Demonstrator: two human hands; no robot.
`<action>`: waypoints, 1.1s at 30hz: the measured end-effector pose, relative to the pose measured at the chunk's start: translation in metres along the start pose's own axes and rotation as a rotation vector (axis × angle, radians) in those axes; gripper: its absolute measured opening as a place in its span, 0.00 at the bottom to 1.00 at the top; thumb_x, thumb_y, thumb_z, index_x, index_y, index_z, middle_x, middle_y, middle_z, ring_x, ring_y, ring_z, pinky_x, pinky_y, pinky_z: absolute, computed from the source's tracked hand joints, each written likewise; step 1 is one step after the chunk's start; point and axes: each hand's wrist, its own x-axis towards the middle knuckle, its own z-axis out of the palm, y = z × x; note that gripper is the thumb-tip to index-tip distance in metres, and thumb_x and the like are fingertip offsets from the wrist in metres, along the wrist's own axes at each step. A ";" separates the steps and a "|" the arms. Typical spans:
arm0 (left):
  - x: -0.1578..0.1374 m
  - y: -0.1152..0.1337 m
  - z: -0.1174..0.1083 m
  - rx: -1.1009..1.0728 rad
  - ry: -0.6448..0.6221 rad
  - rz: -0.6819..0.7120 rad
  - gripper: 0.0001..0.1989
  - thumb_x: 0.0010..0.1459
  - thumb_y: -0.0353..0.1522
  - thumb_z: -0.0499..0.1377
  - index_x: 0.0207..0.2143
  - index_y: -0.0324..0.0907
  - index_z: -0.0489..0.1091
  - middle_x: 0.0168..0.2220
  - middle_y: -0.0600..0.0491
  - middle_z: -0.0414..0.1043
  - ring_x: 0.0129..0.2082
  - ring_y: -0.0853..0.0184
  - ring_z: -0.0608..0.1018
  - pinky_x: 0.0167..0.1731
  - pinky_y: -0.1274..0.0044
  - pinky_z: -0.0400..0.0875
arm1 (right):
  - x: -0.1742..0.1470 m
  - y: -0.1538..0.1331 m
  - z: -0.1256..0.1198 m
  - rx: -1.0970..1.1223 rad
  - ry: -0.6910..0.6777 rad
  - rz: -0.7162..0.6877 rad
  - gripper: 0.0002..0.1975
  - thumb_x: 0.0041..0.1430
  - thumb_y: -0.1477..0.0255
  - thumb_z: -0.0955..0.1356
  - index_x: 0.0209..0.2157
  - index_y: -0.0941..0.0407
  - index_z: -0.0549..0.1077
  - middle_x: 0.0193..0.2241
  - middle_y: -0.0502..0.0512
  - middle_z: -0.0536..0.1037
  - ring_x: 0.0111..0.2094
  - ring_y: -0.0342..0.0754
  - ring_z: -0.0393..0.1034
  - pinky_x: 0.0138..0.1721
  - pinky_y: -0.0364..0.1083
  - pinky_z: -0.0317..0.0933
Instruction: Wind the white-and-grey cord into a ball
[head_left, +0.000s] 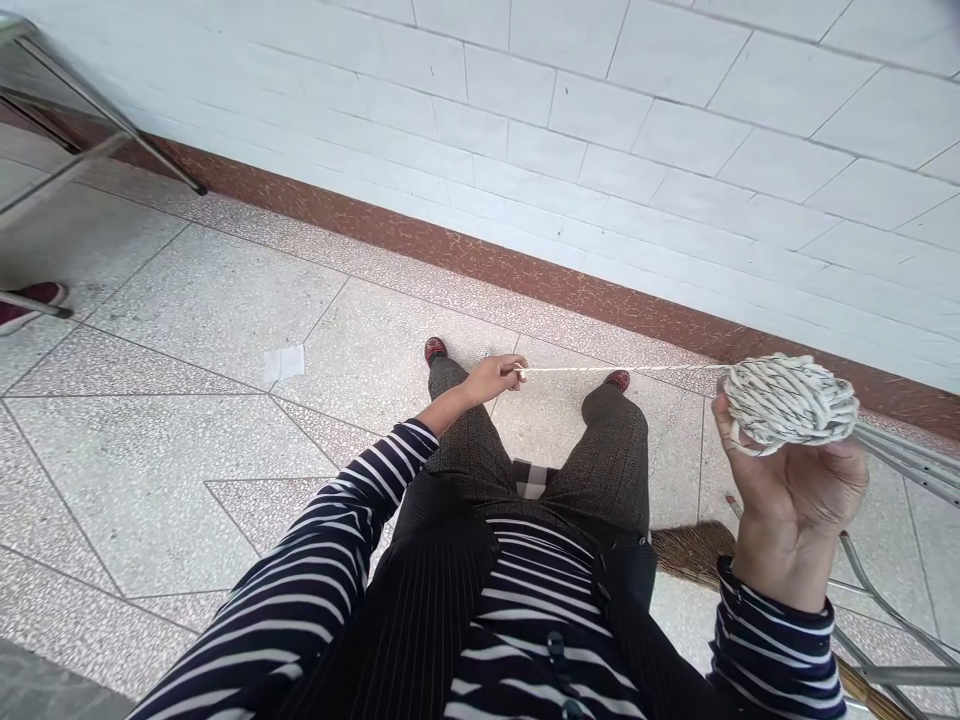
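Note:
My right hand (791,490), raised at the right, is closed round the underside of a thick bundle of whitish cord (791,400) with grey flecks. From the bundle a single strand (630,369) runs nearly level and taut to the left, across the space above my knees. Its end is pinched between the fingers of my left hand (495,380), which is over my left leg. The two hands are well apart. Part of the right hand's fingers is hidden behind the bundle.
A straw broom (694,550) lies on the floor by my right side, near a metal-framed chair (885,650). White paper (285,363) lies on the tiled floor at left. A metal-legged stool or table (75,90) and a red shoe (34,300) are farther left. A tiled wall (570,150) stands ahead.

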 end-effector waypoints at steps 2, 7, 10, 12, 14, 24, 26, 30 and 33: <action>-0.003 -0.004 -0.006 0.052 -0.002 -0.030 0.07 0.57 0.32 0.56 0.34 0.38 0.71 0.26 0.55 0.72 0.26 0.72 0.75 0.31 0.80 0.71 | 0.001 -0.007 0.001 0.013 -0.034 -0.046 0.27 0.38 0.76 0.70 0.46 0.54 0.75 0.50 0.51 0.78 0.53 0.56 0.72 0.44 0.54 0.77; -0.007 -0.010 -0.024 0.391 0.006 0.017 0.12 0.60 0.32 0.52 0.26 0.39 0.70 0.24 0.54 0.72 0.26 0.70 0.74 0.30 0.80 0.67 | -0.001 -0.022 0.009 -0.010 -0.056 -0.118 0.17 0.46 0.76 0.68 0.41 0.52 0.77 0.48 0.47 0.79 0.52 0.50 0.73 0.47 0.51 0.77; 0.003 -0.011 -0.034 0.589 0.081 0.029 0.12 0.60 0.32 0.52 0.27 0.39 0.72 0.28 0.52 0.75 0.29 0.67 0.76 0.33 0.77 0.68 | -0.005 -0.025 0.012 -0.009 -0.032 -0.100 0.18 0.44 0.74 0.69 0.41 0.53 0.77 0.47 0.46 0.79 0.51 0.50 0.74 0.48 0.51 0.77; 0.012 -0.012 -0.036 0.692 0.116 0.009 0.12 0.60 0.32 0.53 0.30 0.39 0.75 0.32 0.50 0.77 0.34 0.63 0.78 0.38 0.75 0.70 | -0.010 -0.024 0.015 -0.004 -0.027 -0.094 0.21 0.42 0.72 0.70 0.43 0.53 0.76 0.49 0.46 0.78 0.50 0.51 0.74 0.47 0.51 0.77; 0.022 -0.010 -0.031 0.725 0.104 0.007 0.11 0.60 0.30 0.54 0.37 0.40 0.77 0.41 0.47 0.79 0.43 0.60 0.79 0.47 0.72 0.70 | -0.016 -0.019 0.020 -0.024 -0.042 -0.077 0.24 0.41 0.72 0.71 0.45 0.52 0.76 0.53 0.48 0.76 0.52 0.53 0.73 0.44 0.52 0.77; 0.024 0.079 0.083 -0.079 -0.250 0.274 0.19 0.64 0.42 0.58 0.51 0.40 0.74 0.52 0.46 0.76 0.53 0.61 0.76 0.55 0.69 0.67 | -0.002 0.057 0.060 -0.114 -0.192 0.279 0.24 0.39 0.77 0.71 0.42 0.49 0.75 0.46 0.49 0.80 0.50 0.54 0.75 0.53 0.56 0.71; 0.017 0.080 0.092 -0.056 -0.263 0.277 0.19 0.66 0.44 0.54 0.37 0.38 0.77 0.41 0.48 0.79 0.44 0.65 0.78 0.50 0.73 0.68 | 0.007 0.055 0.059 -0.084 -0.176 0.256 0.24 0.38 0.77 0.71 0.42 0.49 0.74 0.45 0.48 0.80 0.50 0.54 0.75 0.53 0.57 0.72; 0.001 0.044 0.074 0.141 -0.221 0.167 0.18 0.67 0.39 0.53 0.29 0.38 0.75 0.32 0.52 0.78 0.33 0.69 0.76 0.41 0.78 0.67 | 0.018 0.026 0.042 0.004 -0.111 0.128 0.23 0.40 0.77 0.70 0.42 0.49 0.74 0.47 0.50 0.79 0.54 0.55 0.73 0.53 0.59 0.71; -0.004 0.012 0.044 0.269 -0.200 0.043 0.14 0.65 0.35 0.54 0.30 0.39 0.75 0.32 0.53 0.78 0.32 0.70 0.75 0.38 0.80 0.65 | 0.022 0.003 0.024 0.058 -0.067 0.023 0.20 0.44 0.77 0.69 0.42 0.51 0.74 0.49 0.52 0.78 0.56 0.54 0.71 0.52 0.55 0.73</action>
